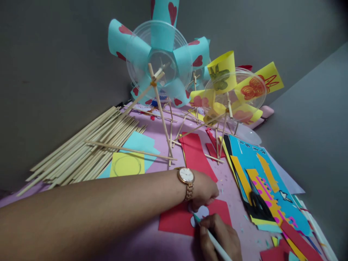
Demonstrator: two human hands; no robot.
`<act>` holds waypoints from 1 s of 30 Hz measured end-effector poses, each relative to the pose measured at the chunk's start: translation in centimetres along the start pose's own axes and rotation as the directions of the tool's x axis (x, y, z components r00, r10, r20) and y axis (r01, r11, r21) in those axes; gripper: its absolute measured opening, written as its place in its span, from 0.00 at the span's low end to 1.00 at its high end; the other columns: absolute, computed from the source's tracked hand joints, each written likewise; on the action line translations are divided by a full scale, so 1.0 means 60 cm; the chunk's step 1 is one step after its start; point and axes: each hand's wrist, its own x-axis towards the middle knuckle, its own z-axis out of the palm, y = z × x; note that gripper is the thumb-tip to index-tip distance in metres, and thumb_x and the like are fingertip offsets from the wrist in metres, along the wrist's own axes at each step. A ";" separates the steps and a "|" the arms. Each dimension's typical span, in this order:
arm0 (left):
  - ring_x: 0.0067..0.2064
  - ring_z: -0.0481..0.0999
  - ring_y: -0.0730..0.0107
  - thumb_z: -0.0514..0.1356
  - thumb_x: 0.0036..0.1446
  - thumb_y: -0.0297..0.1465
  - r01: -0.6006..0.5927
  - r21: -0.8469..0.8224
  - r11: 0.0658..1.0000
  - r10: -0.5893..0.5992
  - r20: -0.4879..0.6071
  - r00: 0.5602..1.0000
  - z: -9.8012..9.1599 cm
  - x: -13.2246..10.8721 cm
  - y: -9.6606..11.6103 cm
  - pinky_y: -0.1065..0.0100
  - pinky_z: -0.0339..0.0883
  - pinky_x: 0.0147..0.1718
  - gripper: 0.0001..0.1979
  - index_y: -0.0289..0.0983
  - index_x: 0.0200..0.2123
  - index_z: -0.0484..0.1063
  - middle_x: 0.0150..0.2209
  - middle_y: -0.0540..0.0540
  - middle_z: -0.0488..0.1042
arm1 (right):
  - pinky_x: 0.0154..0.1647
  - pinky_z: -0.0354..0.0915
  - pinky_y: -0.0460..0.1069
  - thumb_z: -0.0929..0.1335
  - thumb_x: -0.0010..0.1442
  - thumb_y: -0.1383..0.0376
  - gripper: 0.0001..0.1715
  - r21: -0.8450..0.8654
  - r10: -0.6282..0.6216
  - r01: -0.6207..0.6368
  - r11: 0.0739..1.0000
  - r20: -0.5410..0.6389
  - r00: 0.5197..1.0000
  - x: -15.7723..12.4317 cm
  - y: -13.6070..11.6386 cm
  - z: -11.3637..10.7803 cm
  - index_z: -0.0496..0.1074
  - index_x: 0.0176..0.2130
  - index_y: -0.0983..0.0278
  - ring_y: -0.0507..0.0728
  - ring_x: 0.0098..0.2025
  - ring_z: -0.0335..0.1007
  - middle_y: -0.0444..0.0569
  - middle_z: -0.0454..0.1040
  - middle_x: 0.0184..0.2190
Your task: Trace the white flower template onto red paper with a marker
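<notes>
Head view: the right hand (223,235) grips a white marker (216,244), tip at the pale cutout (203,211) on red paper (175,221)! Left hand (203,187) curls at the cutout's far edge, grip unclear.

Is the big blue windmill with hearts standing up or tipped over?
Standing up. The blue windmill is propped on crossed wooden sticks, which hold its paper blades high above the purple table.

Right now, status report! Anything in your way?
Left hand at pale cutout on red paper. Right hand gripping pen. Scissors off right, not blocking.
</notes>
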 end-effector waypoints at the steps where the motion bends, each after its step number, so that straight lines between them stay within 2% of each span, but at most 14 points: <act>1: 0.40 0.74 0.68 0.61 0.59 0.29 0.001 -0.001 1.000 -0.001 0.001 1.000 -0.001 -0.001 0.000 0.63 0.70 0.37 0.07 0.35 0.41 0.69 0.40 0.48 0.72 | 0.12 0.48 0.45 0.58 0.63 0.66 0.12 -0.001 0.008 -0.008 1.000 -0.001 1.000 0.000 -0.001 -0.001 0.59 0.27 0.59 0.49 0.10 0.52 0.36 0.57 0.13; 16: 0.38 0.73 0.69 0.61 0.58 0.28 0.005 -0.008 1.000 -0.005 -0.004 1.000 -0.001 -0.001 -0.001 0.64 0.69 0.36 0.07 0.35 0.40 0.69 0.39 0.49 0.72 | 0.11 0.46 0.45 0.58 0.61 0.67 0.10 -0.013 0.045 -0.045 0.999 0.008 0.999 0.000 -0.001 -0.002 0.58 0.28 0.59 0.50 0.09 0.49 0.34 0.54 0.12; 30: 0.37 0.73 0.70 0.61 0.58 0.29 0.001 -0.012 1.000 -0.001 -0.002 1.000 -0.001 0.001 -0.002 0.65 0.69 0.35 0.06 0.35 0.40 0.69 0.38 0.49 0.72 | 0.13 0.50 0.45 0.58 0.60 0.69 0.10 -0.032 -0.002 0.001 0.999 -0.020 1.000 0.000 -0.002 0.001 0.58 0.28 0.59 0.50 0.09 0.54 0.37 0.60 0.13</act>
